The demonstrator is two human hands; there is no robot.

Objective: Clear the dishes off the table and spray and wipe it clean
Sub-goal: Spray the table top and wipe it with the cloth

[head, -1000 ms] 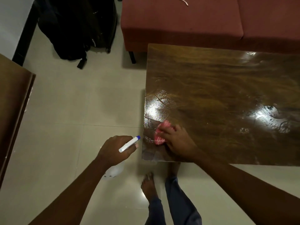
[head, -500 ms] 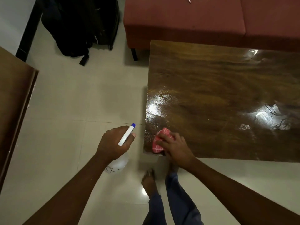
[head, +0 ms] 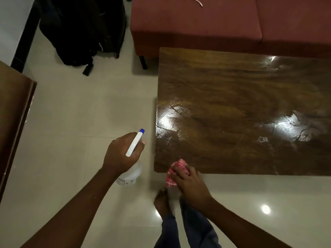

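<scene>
Beside a glossy wooden table's (head: 241,108) left edge, left hand (head: 123,153) closed around a clear spray bottle (head: 131,171) above the tiled floor, right hand (head: 190,182) curled over a pink checked cloth (head: 176,171) at the table's near corner, tabletop wet and shiny.

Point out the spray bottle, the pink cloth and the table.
spray bottle (head: 130,174): head view, on the translucent body below the left hand.
pink cloth (head: 171,182): head view, on the checked corner showing beside the right hand's fingers.
table (head: 232,104): head view, on the bare glossy wooden top.
</scene>
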